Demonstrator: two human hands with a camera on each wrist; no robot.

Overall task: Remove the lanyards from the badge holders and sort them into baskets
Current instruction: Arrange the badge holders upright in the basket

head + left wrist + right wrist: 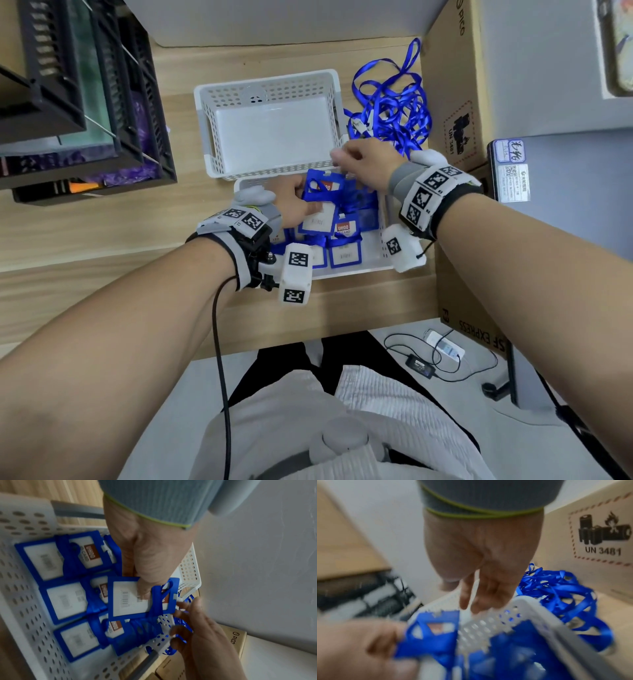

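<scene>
Holding: one badge holder (142, 599) is gripped by the left hand (291, 205) above the near basket (373, 265).
Right hand (364, 156): fingers loose, nothing held.
Clip: should be pinched and pulled off gently.
Lanyards (394, 106): piled far right on the worktop (102, 240).

Looked like an office: wood-grain desk (102, 233), shipping cartons (455, 102) beside it, black filing racks (85, 85), power adapter (419, 366) and cables on grey floor.

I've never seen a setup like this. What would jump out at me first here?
Probably the bright blue: a tangle of lanyards on the desk right of an empty white basket, and a nearer basket full of blue badge holders. Then the two hands over it: the left hand grips one holder, the right hand reaches for its top.
</scene>
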